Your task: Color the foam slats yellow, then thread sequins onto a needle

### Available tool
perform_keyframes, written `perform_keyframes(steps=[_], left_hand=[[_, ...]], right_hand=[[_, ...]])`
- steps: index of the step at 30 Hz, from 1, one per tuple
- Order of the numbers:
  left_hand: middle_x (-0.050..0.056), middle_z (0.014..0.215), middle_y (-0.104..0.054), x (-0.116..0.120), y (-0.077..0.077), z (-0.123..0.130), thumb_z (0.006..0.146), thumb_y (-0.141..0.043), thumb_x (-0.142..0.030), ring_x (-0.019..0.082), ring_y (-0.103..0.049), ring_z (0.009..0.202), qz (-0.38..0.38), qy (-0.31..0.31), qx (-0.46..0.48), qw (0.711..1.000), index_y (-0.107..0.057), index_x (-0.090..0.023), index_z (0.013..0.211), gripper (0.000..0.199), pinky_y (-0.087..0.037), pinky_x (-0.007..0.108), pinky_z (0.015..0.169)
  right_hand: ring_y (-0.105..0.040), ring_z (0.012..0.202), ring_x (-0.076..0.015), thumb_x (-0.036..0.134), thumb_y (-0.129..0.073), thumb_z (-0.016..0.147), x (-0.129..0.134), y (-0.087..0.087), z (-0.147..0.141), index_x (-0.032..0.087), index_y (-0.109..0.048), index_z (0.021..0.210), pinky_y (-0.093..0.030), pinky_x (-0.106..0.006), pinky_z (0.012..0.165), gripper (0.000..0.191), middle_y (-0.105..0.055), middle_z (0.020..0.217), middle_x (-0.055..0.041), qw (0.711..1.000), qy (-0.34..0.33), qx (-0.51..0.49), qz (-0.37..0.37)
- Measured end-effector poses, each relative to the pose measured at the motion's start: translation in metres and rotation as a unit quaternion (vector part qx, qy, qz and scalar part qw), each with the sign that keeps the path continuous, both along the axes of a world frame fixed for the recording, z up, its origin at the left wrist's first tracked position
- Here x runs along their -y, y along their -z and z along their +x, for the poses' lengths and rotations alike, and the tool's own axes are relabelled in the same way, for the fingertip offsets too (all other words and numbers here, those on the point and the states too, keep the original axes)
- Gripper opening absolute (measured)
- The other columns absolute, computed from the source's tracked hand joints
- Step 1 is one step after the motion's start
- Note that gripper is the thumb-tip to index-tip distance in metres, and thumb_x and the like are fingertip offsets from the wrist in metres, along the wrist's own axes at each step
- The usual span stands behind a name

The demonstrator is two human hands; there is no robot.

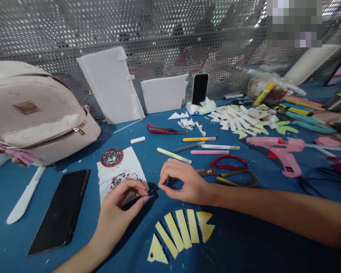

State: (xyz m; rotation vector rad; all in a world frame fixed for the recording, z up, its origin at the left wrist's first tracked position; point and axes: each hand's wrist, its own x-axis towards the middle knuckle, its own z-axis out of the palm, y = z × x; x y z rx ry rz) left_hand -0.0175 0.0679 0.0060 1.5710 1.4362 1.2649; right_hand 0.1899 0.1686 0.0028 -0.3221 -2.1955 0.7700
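Observation:
My left hand (121,208) is pinched at thumb and forefinger, beside a white paper sheet (103,176) with glitter (121,179) on it. Close by, my right hand (184,182) is also closed in a pinch. A very thin strand (153,189) seems to run between the two sets of fingertips; its kind is too fine to make out. Below the hands lie yellow foam pieces in a fish shape: a triangular head (157,250) with a dark eye, several strips (174,232) and a notched tail (205,226). Red-and-yellow-handled scissors (216,172) lie behind my right wrist.
A pink glue gun (284,151) with a lit red light stands right. Markers (216,152), a red box cutter (164,130) and white scraps (235,118) lie behind. A black phone (60,210), white knife (26,197) and backpack (39,125) are left; a red glitter dish (111,157) rests on the paper.

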Motion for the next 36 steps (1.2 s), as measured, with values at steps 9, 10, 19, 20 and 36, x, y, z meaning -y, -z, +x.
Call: perform_keyframes(steps=[9,10,19,20,36], left_hand=[[-0.002,0.081,-0.071,-0.0008,0.0018,-0.0012,0.083,-0.073,-0.014,0.010,-0.069,0.076,0.005,0.004,0.003,1.000,-0.070,-0.023,0.088,0.011,-0.058,0.014,0.073],[-0.002,0.081,-0.071,-0.0007,0.0019,-0.0011,0.083,-0.073,-0.014,0.010,-0.069,0.076,0.006,0.004,0.002,1.000,-0.071,-0.023,0.088,0.011,-0.058,0.014,0.074],[-0.003,0.082,-0.072,0.0001,0.0007,-0.0010,0.083,-0.073,-0.015,0.009,-0.070,0.077,0.007,0.006,0.003,1.000,-0.071,-0.024,0.089,0.011,-0.059,0.014,0.074],[-0.003,0.082,-0.071,0.0003,0.0008,-0.0010,0.083,-0.073,-0.015,0.009,-0.070,0.077,0.006,0.007,0.005,1.000,-0.071,-0.024,0.089,0.012,-0.059,0.014,0.074],[-0.002,0.082,-0.070,-0.0002,0.0002,0.0001,0.085,-0.070,-0.014,0.011,-0.068,0.076,0.024,-0.006,-0.024,0.999,-0.069,-0.023,0.088,0.010,-0.058,0.017,0.072]], right_hand=[[-0.053,0.076,-0.0151,0.015,-0.060,0.092,-0.0002,-0.0006,-0.0003,0.018,-0.060,0.082,-0.044,-0.030,0.074,0.011,-0.063,0.079,-0.0017,1.000,0.002,0.000,-0.002],[-0.053,0.077,-0.0149,0.015,-0.061,0.091,-0.0001,-0.0005,-0.0004,0.018,-0.060,0.082,-0.044,-0.030,0.074,0.011,-0.063,0.079,-0.0015,1.000,0.002,0.000,-0.002],[-0.052,0.077,-0.0145,0.014,-0.061,0.091,0.0000,0.0012,-0.0003,0.018,-0.060,0.082,-0.043,-0.029,0.074,0.010,-0.063,0.079,-0.0010,1.000,0.007,0.002,-0.004],[-0.052,0.077,-0.0145,0.014,-0.061,0.091,0.0000,0.0013,-0.0004,0.018,-0.059,0.082,-0.043,-0.029,0.074,0.010,-0.063,0.079,-0.0010,1.000,0.008,0.002,-0.004],[-0.058,0.078,-0.0138,0.014,-0.059,0.093,0.0000,0.0030,-0.0005,0.018,-0.060,0.084,-0.045,-0.030,0.076,0.010,-0.066,0.083,-0.0016,0.998,-0.037,0.012,0.042]])
